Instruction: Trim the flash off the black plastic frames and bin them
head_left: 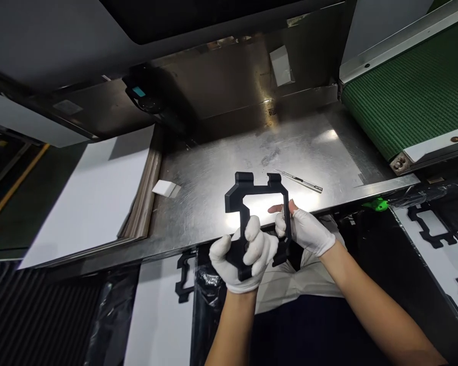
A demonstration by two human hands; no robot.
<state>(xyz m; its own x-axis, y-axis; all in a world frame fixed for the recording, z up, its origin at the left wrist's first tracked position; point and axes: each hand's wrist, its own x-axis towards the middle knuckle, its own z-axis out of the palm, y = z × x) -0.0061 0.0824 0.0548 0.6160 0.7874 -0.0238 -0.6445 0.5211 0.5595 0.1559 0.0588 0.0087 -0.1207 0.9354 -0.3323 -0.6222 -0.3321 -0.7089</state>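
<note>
A black frame-shaped plastic part (258, 189) with a large open middle is held up over the front edge of the steel table. My left hand (248, 254), in a white glove, wraps round its lower left side. On its right side, my right hand (309, 230) grips the bar; its glove leaves the thumb and a fingertip bare. Beyond the part, a slim utility knife (299, 180) lies on the table. To the left of my hands is a small white block (164, 188).
A stack of white sheets (95, 188) sits on the table's left. At the right stands a green conveyor belt (412, 91). Similar black frames (433, 229) lie on white sheets below the table edge. A dark handheld device (147, 96) is at the back, near the metal wall.
</note>
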